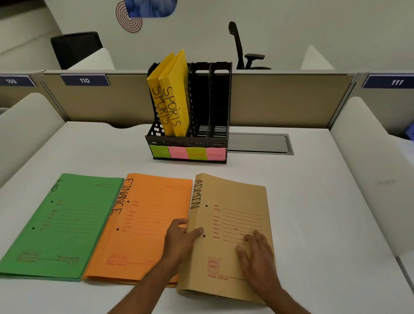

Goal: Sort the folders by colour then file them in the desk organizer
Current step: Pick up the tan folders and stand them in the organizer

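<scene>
Gripping the tan folder [233,231] at its spine edge with the left hand [182,239], the right hand [254,254] lying flat on its cover.

Left fingers curl around the folder's left edge, thumb on top, lifting that side slightly off the white desk [327,209]; right fingers are spread and released, pressing on the cover and grasping nothing. This folder, marked ADMIN, lies rightmost in a row of three, its left edge overlapping the orange folder [142,225] marked FINANCE, which sits just beside the green folder [59,228] marked HR. Farther back stands the black organizer [212,102], with two yellow folders [172,98] marked SPORTS upright in its left compartments, the right compartments bare, and sticky notes [188,154] along its front.
</scene>
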Demonstrator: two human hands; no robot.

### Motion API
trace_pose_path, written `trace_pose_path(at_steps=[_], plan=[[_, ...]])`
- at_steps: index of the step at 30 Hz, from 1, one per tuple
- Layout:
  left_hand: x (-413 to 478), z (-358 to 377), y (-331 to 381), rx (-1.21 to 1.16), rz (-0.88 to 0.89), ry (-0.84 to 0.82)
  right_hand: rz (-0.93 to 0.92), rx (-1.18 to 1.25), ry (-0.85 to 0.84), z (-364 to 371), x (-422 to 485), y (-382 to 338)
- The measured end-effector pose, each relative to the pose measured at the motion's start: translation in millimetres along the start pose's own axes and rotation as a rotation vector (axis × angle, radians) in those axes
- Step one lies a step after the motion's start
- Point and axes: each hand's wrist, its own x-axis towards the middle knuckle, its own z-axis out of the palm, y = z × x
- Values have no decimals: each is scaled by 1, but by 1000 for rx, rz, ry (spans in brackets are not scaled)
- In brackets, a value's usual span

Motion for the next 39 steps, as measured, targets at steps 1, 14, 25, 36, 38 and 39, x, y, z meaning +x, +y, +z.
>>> trace_pose_path(at_steps=[1,14,25,36,38,39], plan=[[0,1,3,-56,-32,-49,-1,14,5,0,0,0],[-13,-8,26,-252,123,-164,200,320,215,-33,15,-7],[-21,-28,82,-285,323,-186,255,697,244,-51,60,-61],[4,-35,161,-236,567,50,108,645,206,-70,114,-131],[10,-34,176,-248,631,103,98,643,209,-68,120,-145],[13,-33,183,-251,663,135,95,661,203,-67,123,-154]])
